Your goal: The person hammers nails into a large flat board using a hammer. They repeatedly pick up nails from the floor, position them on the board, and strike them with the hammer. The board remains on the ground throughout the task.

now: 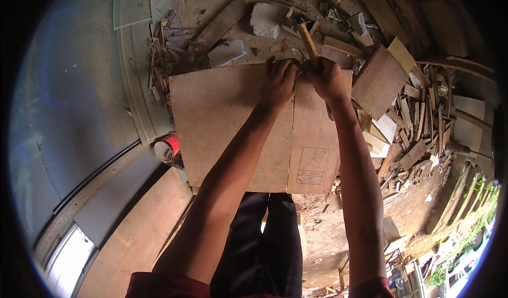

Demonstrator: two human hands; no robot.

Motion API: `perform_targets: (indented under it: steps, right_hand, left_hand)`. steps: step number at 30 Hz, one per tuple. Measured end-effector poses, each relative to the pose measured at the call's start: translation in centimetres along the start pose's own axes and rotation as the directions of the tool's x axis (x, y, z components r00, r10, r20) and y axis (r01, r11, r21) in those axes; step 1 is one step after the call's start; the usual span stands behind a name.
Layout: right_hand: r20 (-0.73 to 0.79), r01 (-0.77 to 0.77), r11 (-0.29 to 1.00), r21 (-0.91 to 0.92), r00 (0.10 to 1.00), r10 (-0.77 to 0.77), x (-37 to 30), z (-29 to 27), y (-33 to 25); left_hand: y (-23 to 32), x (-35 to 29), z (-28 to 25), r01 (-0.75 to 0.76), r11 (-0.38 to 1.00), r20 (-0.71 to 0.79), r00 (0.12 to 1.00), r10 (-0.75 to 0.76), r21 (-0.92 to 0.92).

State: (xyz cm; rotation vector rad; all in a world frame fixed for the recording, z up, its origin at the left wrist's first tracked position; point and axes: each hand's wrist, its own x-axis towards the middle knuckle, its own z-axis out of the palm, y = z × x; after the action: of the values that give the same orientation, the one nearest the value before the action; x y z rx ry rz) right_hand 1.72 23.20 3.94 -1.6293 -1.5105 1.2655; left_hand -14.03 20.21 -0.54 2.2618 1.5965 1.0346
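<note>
A wooden-handled tool (308,41) stands at the far edge of a plywood board (233,134), right of that edge's middle, its upper end pointing away beyond it. The right hand (325,77) is closed around the handle. Just beside it, the left hand (280,80) has its fingers curled at the same edge; whether they pinch anything cannot be told. A printed stamp (313,165) marks the board toward its near right corner. A red tin (168,149) lies beside the left edge. Past the far edge are pale chunks (227,53); past the far right corner, a smaller panel (381,82) and heaped wood offcuts (415,118).
</note>
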Motion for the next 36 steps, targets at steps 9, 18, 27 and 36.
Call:
perform_targets:
  steps: [9, 18, 27, 36]
  right_hand:
    - [0.010, -0.033, 0.999, 0.033, 0.999, 0.033, -0.5, 0.3, -0.7]
    - [-0.050, 0.012, 1.000, 0.012, 0.999, -0.011, -0.7, 0.8, 0.0]
    - [-0.131, -0.133, 0.970, -0.204, 0.985, 0.108, -8.3, 0.4, -4.5]
    - [-0.108, -0.124, 0.937, -0.326, 0.990, 0.093, -12.0, 0.8, -2.9]
  left_hand:
    - [0.2, 0.5, -0.8, 0.050, 0.993, -0.015, 0.999, -0.052, -0.110]
    - [0.4, 0.9, -1.0, 0.064, 0.987, -0.013, 0.998, -0.066, -0.150]
    - [0.0, 0.7, -0.8, 0.094, 0.975, -0.014, 0.995, -0.099, -0.203]
    - [0.4, 0.7, -0.6, 0.101, 0.985, -0.026, 0.994, -0.105, -0.137]
